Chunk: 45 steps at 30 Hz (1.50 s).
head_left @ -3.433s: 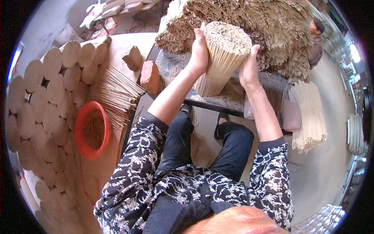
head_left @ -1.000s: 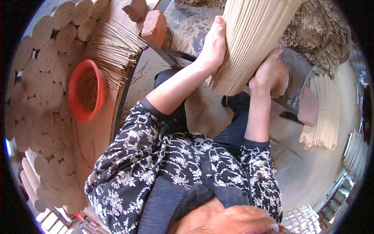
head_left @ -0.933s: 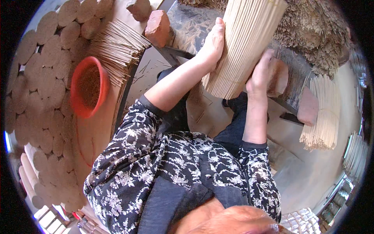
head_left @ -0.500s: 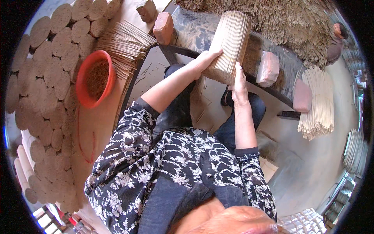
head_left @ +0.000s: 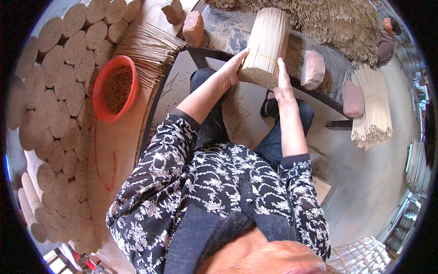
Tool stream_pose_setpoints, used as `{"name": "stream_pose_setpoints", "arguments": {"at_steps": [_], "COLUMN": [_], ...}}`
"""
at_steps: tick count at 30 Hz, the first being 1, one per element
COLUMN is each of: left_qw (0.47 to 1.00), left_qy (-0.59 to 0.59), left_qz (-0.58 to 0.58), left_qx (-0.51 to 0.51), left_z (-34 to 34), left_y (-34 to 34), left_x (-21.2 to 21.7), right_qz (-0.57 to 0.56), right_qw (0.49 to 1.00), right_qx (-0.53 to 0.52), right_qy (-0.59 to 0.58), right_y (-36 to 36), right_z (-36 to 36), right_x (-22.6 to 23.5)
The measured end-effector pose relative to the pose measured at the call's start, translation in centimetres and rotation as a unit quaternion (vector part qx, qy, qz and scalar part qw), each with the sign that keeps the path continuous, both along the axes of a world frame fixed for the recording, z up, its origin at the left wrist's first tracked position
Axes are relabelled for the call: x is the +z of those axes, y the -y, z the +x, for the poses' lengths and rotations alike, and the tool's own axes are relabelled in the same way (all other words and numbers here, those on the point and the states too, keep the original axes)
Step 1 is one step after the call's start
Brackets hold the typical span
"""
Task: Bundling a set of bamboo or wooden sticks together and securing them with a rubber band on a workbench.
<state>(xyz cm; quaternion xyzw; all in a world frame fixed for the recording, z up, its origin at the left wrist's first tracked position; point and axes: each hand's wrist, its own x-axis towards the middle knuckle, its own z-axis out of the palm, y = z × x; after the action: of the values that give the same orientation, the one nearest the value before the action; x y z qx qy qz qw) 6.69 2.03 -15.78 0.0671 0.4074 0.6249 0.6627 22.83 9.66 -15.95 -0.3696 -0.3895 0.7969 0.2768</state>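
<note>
A thick round bundle of thin pale sticks [head_left: 266, 39] leans over the bench's near edge, its flat lower end toward me. A thin yellowish band circles it near that end. On its left side my left hand [head_left: 238, 67] grips it close to the lower end. My right hand [head_left: 284, 82] lies along the right side, fingers stretched upward and pressed against the sticks. The bundle is held between both hands. The fingers behind it are hidden.
The dark bench [head_left: 228, 32] carries a reddish brick [head_left: 313, 70], another brick [head_left: 353, 99] and a heap of brown sticks [head_left: 328, 23]. At left are a red bowl [head_left: 133, 91], loose sticks [head_left: 150, 50] and stacked round bundles [head_left: 59, 96]. Another person [head_left: 387, 43] is far right.
My left hand has shifted from the front of the bundle to its left side, its thumb no longer lying across the sticks. My right hand stays against the right side.
</note>
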Motion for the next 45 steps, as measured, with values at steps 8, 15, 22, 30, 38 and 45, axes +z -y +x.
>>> {"name": "stream_pose_setpoints", "arguments": {"at_steps": [8,15,22,30,38,45], "left_qw": [0.974,0.998,0.981,0.959,0.959,0.978], "left_qy": [-0.088,-0.057,-0.164,-0.235,-0.126,-0.021], "left_qz": [-0.137,0.005,-0.065,0.044,0.175,0.152], "left_qx": [-0.160,-0.028,-0.077,0.149,0.185,0.138], "left_z": [-1.7,0.2,-2.4,-9.8,-7.1,-6.3], "left_y": [4.1,1.2,2.3,-9.8,-14.9,-14.4], "left_x": [1.1,0.7,4.7,1.8,-1.9,5.2], "right_qz": [-0.018,0.082,0.057,0.269,0.156,0.009], "right_qw": [0.992,0.997,0.998,0.954,0.981,0.980], "right_qx": [0.005,0.007,-0.010,-0.117,-0.056,-0.034], "right_qy": [0.122,-0.003,0.021,0.055,-0.104,-0.196], "right_y": [3.6,0.4,0.4,-8.5,-11.4,-11.3], "right_z": [4.2,0.2,3.8,-2.7,-6.6,-6.1], "right_x": [1.6,0.3,4.9,3.4,1.9,5.2]}}
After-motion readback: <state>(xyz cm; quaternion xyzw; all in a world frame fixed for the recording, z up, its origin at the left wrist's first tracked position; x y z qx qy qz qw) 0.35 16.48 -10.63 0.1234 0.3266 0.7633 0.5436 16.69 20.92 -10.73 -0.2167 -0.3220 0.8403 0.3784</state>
